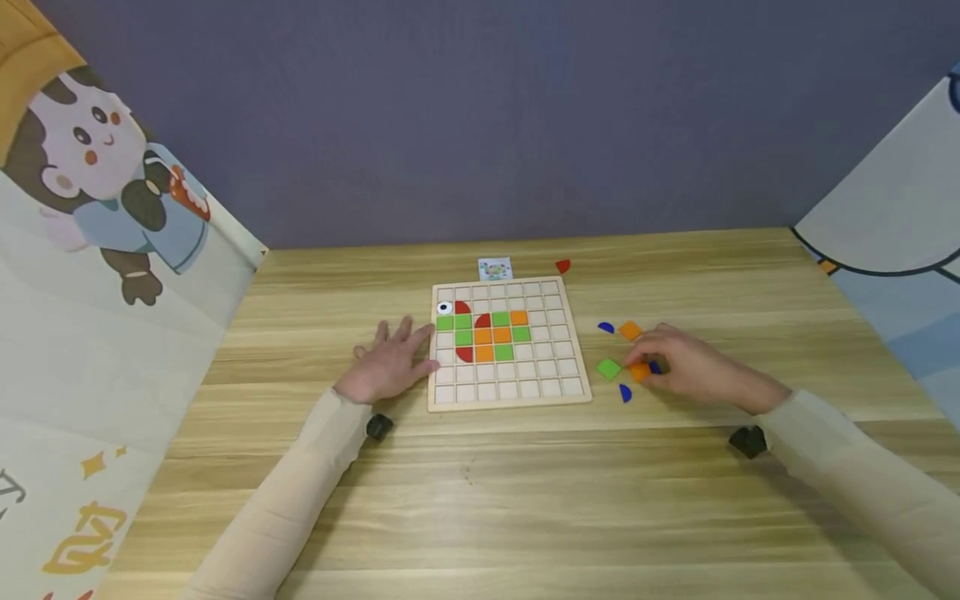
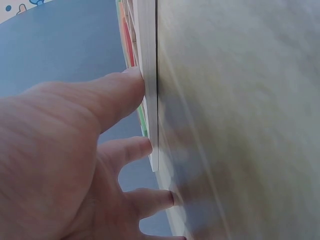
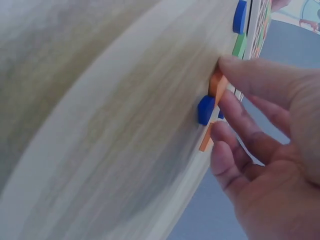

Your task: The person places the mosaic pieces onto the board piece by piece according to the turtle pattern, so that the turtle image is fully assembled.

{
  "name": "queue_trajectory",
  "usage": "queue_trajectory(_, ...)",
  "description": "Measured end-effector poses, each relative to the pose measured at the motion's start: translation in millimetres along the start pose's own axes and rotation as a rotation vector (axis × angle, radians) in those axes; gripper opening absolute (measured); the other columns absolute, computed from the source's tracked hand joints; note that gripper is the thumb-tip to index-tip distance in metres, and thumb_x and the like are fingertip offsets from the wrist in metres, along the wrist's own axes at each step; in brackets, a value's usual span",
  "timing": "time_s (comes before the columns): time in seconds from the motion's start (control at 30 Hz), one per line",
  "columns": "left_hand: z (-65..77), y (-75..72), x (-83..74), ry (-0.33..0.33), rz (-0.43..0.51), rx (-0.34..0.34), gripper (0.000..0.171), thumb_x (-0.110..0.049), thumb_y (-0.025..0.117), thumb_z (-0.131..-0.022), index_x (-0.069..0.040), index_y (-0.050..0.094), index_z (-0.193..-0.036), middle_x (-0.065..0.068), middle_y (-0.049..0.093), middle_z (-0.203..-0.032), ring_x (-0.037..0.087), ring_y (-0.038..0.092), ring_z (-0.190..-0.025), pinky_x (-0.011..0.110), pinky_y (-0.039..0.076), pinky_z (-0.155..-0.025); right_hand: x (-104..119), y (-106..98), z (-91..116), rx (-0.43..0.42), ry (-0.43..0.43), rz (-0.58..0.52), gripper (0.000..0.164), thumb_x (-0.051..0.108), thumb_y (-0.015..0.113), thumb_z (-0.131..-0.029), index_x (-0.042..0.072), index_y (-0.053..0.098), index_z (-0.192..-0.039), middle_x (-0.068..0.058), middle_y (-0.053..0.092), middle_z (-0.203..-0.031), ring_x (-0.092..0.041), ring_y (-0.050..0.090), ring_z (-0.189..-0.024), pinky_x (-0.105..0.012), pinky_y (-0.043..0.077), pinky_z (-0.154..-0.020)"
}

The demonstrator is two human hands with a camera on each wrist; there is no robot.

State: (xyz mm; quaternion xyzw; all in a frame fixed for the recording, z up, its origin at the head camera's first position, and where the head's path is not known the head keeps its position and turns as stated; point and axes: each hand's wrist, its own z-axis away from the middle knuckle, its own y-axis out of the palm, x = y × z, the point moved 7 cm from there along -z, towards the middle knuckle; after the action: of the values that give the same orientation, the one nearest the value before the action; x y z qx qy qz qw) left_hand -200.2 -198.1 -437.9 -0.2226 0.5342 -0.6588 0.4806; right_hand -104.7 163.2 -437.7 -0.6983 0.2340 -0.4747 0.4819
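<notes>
My right hand (image 1: 678,362) pinches an orange square tile (image 3: 217,86) between thumb and index finger, low over the table to the right of the board. A blue piece (image 3: 205,110) lies close against that tile, partly hidden by the hand in the head view. To the left, my left hand (image 1: 386,367) has its fingers spread, with thumb and index finger touching the left edge of the wooden grid board (image 1: 510,406). Set in the board's squares are green, orange and red tiles and a round eye piece (image 1: 444,307).
Around the right hand lie a green square (image 1: 609,368), another orange square (image 1: 630,330) and blue half circles (image 1: 606,327). Behind the board are a small picture card (image 1: 495,268) and a red quarter-circle tile (image 1: 563,266). A dark wall (image 1: 525,125) rises behind the table.
</notes>
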Motion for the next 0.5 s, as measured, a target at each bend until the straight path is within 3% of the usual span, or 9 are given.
queue_trajectory(0.23,0.1,0.3,-0.4,-0.005,0.001,0.002,0.068,-0.051,0.043,-0.097,-0.022,0.018,-0.153,0.018,0.003,-0.156,0.055,0.003,-0.134,0.08,0.014,-0.087,4.1,-8.7,-12.6,-0.105,-0.017,0.042,0.02,0.008,0.083,-0.071,0.02,0.072,-0.084,0.013,0.062,-0.086,-0.01,0.051,-0.081,-0.032,0.047,-0.069)
queue_trajectory(0.5,-1.6,0.7,-1.6,0.007,-0.006,-0.011,0.068,-0.051,0.043,-0.097,-0.021,0.019,-0.153,0.019,0.004,-0.155,0.056,0.004,-0.133,0.081,0.015,-0.085,45.3,0.5,-62.4,-0.097,-0.149,-0.035,0.013,0.011,0.08,-0.075,0.016,0.075,-0.086,0.009,0.064,-0.091,-0.011,0.054,-0.088,-0.034,0.048,-0.077)
